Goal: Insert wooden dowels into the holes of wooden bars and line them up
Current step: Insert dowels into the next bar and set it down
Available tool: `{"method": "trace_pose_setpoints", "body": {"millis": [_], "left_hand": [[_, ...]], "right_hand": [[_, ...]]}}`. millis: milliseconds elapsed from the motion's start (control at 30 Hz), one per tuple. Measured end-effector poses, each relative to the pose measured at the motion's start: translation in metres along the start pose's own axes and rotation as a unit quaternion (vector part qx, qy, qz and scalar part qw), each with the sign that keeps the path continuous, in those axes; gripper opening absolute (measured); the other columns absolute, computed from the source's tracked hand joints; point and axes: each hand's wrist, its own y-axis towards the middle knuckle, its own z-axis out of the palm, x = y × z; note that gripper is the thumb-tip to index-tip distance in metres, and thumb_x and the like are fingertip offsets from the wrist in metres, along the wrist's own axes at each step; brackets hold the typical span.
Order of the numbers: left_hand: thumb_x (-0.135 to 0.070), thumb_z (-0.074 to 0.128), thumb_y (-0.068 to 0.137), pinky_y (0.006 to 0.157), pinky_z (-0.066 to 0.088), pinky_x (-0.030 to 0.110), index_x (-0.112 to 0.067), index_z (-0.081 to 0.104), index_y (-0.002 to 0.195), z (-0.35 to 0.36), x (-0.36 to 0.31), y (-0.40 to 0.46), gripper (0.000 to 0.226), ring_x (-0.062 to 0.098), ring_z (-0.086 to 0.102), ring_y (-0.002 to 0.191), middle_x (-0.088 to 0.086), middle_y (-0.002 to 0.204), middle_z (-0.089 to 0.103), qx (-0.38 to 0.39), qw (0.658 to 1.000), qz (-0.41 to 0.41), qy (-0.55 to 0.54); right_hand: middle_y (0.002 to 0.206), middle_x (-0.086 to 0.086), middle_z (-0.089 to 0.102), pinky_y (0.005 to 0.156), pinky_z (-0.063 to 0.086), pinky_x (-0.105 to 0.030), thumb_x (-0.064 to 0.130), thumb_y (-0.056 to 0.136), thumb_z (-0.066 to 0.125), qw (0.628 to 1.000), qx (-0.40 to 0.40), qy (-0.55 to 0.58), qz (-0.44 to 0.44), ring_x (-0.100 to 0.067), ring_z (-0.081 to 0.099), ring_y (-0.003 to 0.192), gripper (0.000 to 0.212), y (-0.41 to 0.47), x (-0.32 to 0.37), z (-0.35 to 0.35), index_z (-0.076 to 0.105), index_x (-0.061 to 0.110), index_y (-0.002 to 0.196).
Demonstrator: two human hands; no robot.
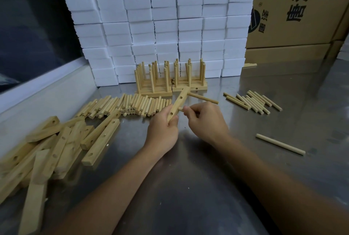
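My left hand (164,128) grips the near end of a wooden bar (179,102) that slants up and away over the table. One dowel (203,98) sticks out of the bar's far hole to the right. My right hand (204,120) pinches a second dowel (181,109) whose tip touches the bar's side by a nearer hole; most of that dowel is hidden in my fingers. Finished bars with upright dowels (171,79) stand in rows at the back.
Loose dowels lie in a heap (128,105) at centre left and a smaller group (253,102) at right. A single dowel (280,144) lies near right. Bare bars (56,144) are piled at left. White foam blocks (160,23) and cardboard boxes (298,8) stand behind on the steel table (188,178).
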Motion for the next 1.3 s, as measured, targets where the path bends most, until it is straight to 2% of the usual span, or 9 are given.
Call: {"method": "trace_pose_setpoints", "body": {"millis": [167,333,467,533,667,767,933,1100,1300], "left_hand": [[-0.016,0.048,0.100,0.058,0.040,0.025,-0.032,0.060,0.089,-0.004,0.002,0.005,0.023,0.011,0.052,0.067,0.000,0.084,0.062,-0.041,0.992,-0.082,-0.091],[-0.014,0.046,0.100,0.037,0.029,0.021,-0.018,0.060,0.093,-0.009,0.002,0.009,0.016,0.008,0.037,0.041,0.000,0.074,0.054,-0.068,0.960,-0.180,-0.203],[-0.014,0.047,0.102,0.035,0.024,0.017,-0.013,0.058,0.089,-0.011,-0.001,0.009,0.017,0.006,0.035,0.038,0.001,0.074,0.053,-0.051,0.949,-0.192,-0.243],[-0.015,0.047,0.103,0.034,0.025,0.017,-0.012,0.058,0.090,-0.013,-0.001,0.009,0.017,0.005,0.036,0.037,0.002,0.078,0.055,-0.046,0.946,-0.196,-0.254],[-0.019,0.046,0.104,0.034,0.024,0.017,-0.011,0.057,0.102,-0.014,0.000,0.010,0.013,0.006,0.036,0.036,0.005,0.081,0.061,-0.048,0.938,-0.201,-0.280],[-0.019,0.046,0.104,0.034,0.025,0.018,-0.013,0.057,0.101,-0.013,0.000,0.010,0.013,0.006,0.036,0.036,0.005,0.079,0.061,-0.045,0.938,-0.196,-0.283],[-0.019,0.045,0.104,0.034,0.026,0.018,-0.017,0.057,0.095,-0.013,0.000,0.010,0.015,0.005,0.037,0.036,0.006,0.080,0.059,-0.043,0.937,-0.196,-0.287],[-0.018,0.042,0.106,0.034,0.026,0.019,-0.008,0.055,0.115,-0.013,0.000,0.011,0.019,0.008,0.037,0.039,0.008,0.083,0.059,-0.044,0.935,-0.200,-0.289],[-0.018,0.041,0.106,0.035,0.026,0.020,-0.007,0.054,0.115,-0.013,0.001,0.011,0.020,0.010,0.037,0.041,0.008,0.082,0.057,-0.054,0.933,-0.203,-0.291]], "right_hand": [[0.049,0.007,0.051,0.045,0.034,-0.022,0.045,0.100,0.049,0.992,-0.090,-0.043,-0.071,-0.009,0.047,0.045,0.045,0.000,-0.003,-0.014,0.057,0.026,0.060],[0.051,0.002,0.052,0.046,0.028,-0.023,0.034,0.099,0.049,0.982,-0.143,-0.120,0.004,-0.020,0.049,0.050,0.045,0.010,-0.024,-0.030,0.053,0.015,0.058],[0.101,-0.006,0.070,0.079,0.048,-0.036,0.029,0.094,0.055,0.960,-0.091,-0.252,0.087,-0.027,0.062,0.092,0.024,0.015,-0.049,-0.047,0.071,0.016,0.104],[0.127,-0.009,0.061,0.103,0.037,-0.048,0.036,0.094,0.053,0.948,-0.057,-0.282,0.135,-0.030,0.054,0.119,0.039,0.016,-0.056,-0.053,0.062,0.016,0.127],[0.146,-0.007,0.046,0.113,0.022,-0.056,0.051,0.096,0.041,0.928,0.014,-0.315,0.199,-0.028,0.039,0.137,0.056,0.020,-0.070,-0.056,0.053,0.012,0.134],[0.137,-0.009,0.051,0.111,0.021,-0.057,0.056,0.097,0.039,0.914,0.042,-0.335,0.225,-0.029,0.042,0.132,0.056,0.020,-0.072,-0.057,0.059,0.010,0.121],[0.099,-0.009,0.061,0.102,0.030,-0.049,0.039,0.094,0.051,0.922,-0.050,-0.323,0.210,-0.033,0.055,0.107,0.032,0.017,-0.069,-0.060,0.059,0.011,0.083],[0.080,-0.006,0.061,0.083,0.047,-0.037,0.026,0.090,0.068,0.933,-0.069,-0.289,0.202,-0.032,0.063,0.089,0.013,0.019,-0.064,-0.061,0.071,0.013,0.090],[0.099,-0.012,0.065,0.068,0.043,-0.034,0.011,0.092,0.061,0.948,-0.009,-0.276,0.161,-0.029,0.057,0.087,0.012,0.020,-0.059,-0.055,0.069,0.008,0.100]]}}
